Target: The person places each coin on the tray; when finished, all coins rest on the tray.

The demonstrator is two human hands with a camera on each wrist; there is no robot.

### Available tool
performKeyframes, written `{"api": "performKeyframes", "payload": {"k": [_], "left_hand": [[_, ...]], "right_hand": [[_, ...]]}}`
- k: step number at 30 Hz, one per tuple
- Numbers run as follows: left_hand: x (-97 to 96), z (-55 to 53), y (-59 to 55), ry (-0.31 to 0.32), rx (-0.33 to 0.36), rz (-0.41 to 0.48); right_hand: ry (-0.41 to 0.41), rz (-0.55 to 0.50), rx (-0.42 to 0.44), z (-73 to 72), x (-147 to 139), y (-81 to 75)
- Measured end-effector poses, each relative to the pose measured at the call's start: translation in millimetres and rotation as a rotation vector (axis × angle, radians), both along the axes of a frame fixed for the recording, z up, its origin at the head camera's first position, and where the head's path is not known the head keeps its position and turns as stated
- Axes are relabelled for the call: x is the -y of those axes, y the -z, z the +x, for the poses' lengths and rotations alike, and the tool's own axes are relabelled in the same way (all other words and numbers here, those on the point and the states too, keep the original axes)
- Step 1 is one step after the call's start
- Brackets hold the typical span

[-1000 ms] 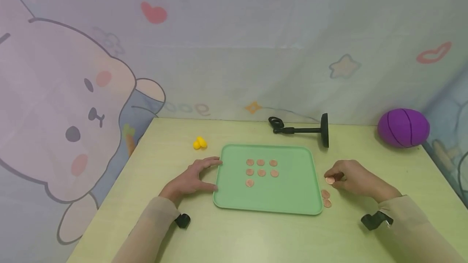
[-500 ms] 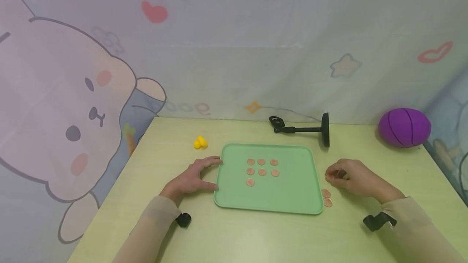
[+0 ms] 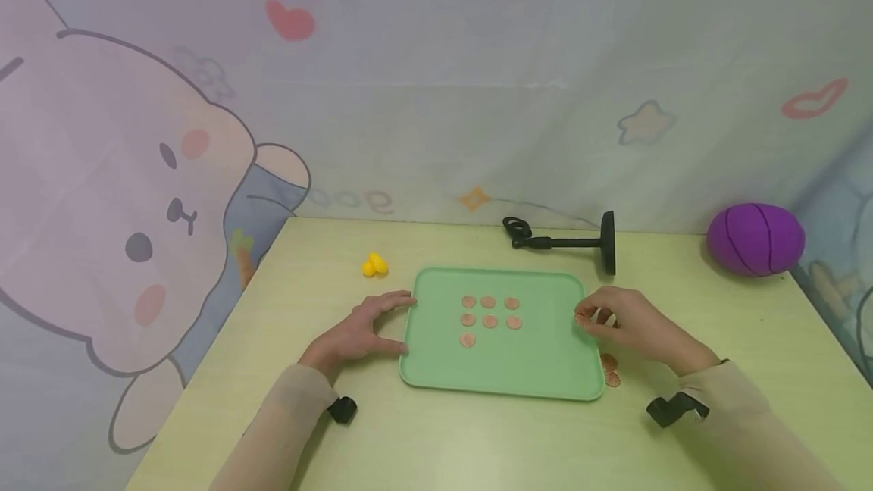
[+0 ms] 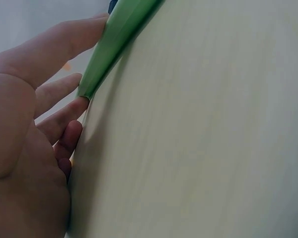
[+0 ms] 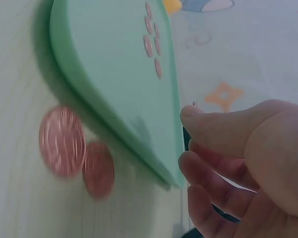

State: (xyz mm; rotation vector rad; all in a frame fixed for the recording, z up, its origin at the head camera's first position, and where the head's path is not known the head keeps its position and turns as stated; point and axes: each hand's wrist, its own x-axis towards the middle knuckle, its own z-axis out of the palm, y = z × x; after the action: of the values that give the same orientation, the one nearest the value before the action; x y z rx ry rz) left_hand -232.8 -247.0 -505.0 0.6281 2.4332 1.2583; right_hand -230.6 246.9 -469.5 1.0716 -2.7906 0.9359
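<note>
My left hand (image 3: 355,332) rests at the left edge of a light green tray (image 3: 546,362), thumb and fingers spread and touching its rim; the left wrist view shows the fingertips against the green side (image 4: 107,59). Above the tray's right rim, my right hand (image 3: 634,324) pinches a copper coin (image 3: 582,320) between thumb and fingers. In the right wrist view that coin is almost wholly hidden by the thumb. Several copper coins (image 3: 489,321) lie on the tray in rows, left of its middle. Two more, one nearer coin (image 5: 63,141) and one farther coin (image 5: 98,169), lie on the table beside the tray.
Behind the tray lies a black stand (image 3: 573,243) with a round base. Small yellow pieces (image 3: 375,265) sit at the back left, and a purple ball (image 3: 755,239) at the back right corner. A printed cloth (image 3: 436,112) hangs behind the table (image 3: 477,438).
My right hand has picked up a coin from the table right of the tray and moved left with it, over the tray's right rim. The left hand stays at the tray's left edge.
</note>
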Motion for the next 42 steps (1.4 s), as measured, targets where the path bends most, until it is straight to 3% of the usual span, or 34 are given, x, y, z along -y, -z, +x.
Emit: {"api": "performKeyframes", "payload": {"k": [16,25,42], "left_hand": [[0.5,1.8,-1.5,0.008,-0.015,0.009],[-0.4,2.8,-4.6,0.006,-0.004,0.005],[0.3,1.9,-2.0,-0.005,-0.003,-0.013]], "right_hand": [[-0.098,0.025,0.077,-2.3,73,-1.8],[-0.177,0.014,0.022,-2.5,102,-0.5],[-0.074,0.117,0.043,6.1,132,7.8]]}}
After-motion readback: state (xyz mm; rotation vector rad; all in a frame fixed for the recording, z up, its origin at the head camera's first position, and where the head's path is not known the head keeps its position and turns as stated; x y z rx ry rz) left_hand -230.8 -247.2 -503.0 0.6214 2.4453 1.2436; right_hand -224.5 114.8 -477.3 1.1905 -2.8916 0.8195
